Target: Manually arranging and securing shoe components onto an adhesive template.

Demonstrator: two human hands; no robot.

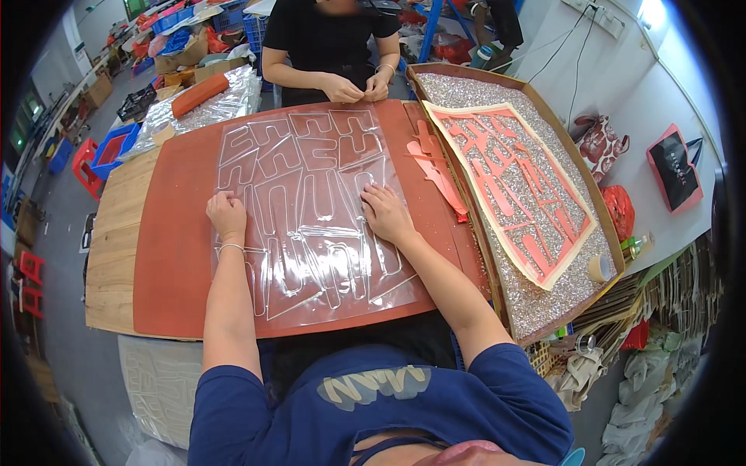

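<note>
A clear plastic sheet [311,225] with pale outlined shapes lies on a reddish-brown mat [179,233]. At the sheet's left edge, my left hand [226,215] is closed, fingers curled down on that edge. My right hand [386,213] rests flat on the right part of the sheet, fingers apart and nothing held. Light glares off wrinkles in the sheet's lower half. Across the table stands a person in black, their two hands [357,87] together near the sheet's far edge; whatever they hold is too small to tell.
On the right, a shallow box of glitter [544,311] holds a cream-framed stencil [509,186] with pink areas and a tape roll [599,269]. Pinkish-red strips [437,172] lie beside the box. Bare wood [116,241] shows at the table's left. An orange-red roll [200,95] sits on plastic-wrapped stacks.
</note>
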